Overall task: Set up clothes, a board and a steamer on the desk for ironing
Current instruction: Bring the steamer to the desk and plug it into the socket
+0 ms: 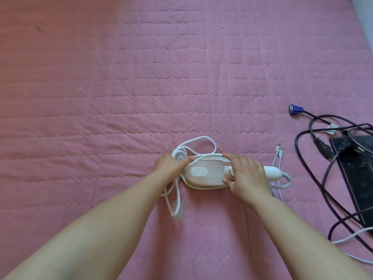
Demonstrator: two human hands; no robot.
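- The left hand (169, 165) is curled over the blunt end of the white plastic handheld steamer (203, 174), fingers laid along its far edge and closed on a few turns of the white braided power cord (193, 144).
- The right hand (247, 176) grips the steamer at its neck, where the broad body meets the slim white handle (271, 173); thumb on the near side, fingers over the top.
- The steamer lies flat on its side on the pink quilted cover (101, 98) spread over the counter, in the near middle, handle pointing right.
- Cord loops spill out beyond the left hand, and one long loop hangs toward the near edge; the plug end is too blurred to place.
- I judge the step to be settling the steamer in place. Keep both hands on until it rests steady, then free the cord so no loop lies under the body.
- Two thin white charging cables (278, 156) lie just beside the handle; keep the steamer cord from tangling with them.
- The black cables (314, 150) and flat black device (357, 178) lie well apart to the right. No clothes or board are in view.
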